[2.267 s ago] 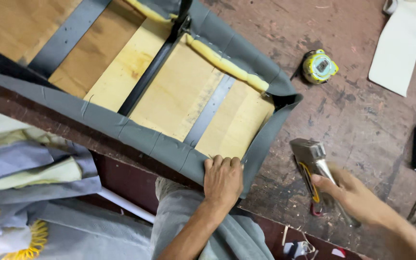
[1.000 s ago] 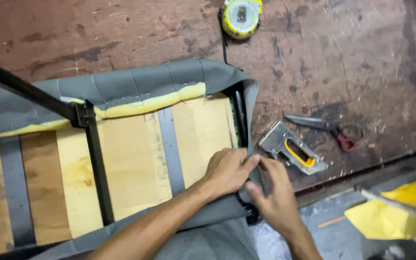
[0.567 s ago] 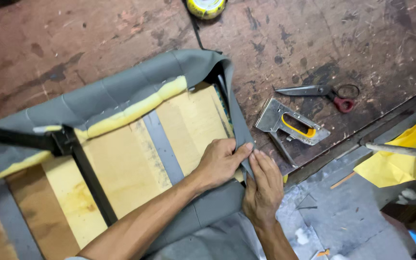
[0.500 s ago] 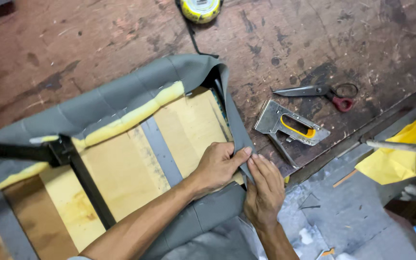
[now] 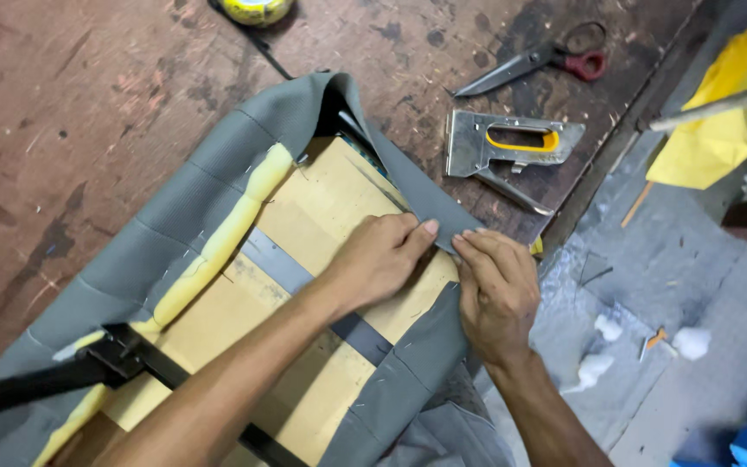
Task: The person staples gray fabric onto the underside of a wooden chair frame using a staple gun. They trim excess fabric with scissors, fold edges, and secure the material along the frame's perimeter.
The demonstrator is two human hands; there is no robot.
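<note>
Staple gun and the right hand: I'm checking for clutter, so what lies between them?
In the head view, only bare worn tabletop and the grey fabric's folded edge separate the staple gun from the right hand.

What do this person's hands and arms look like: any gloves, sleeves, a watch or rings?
Both are bare. The left hand and the right hand wear no gloves, and no ring shows on the fingers. Neither wrist carries a watch or band. Both forearms are uncovered as far as the picture reaches, with no sleeve in view. The nails are short and unpainted.
</note>
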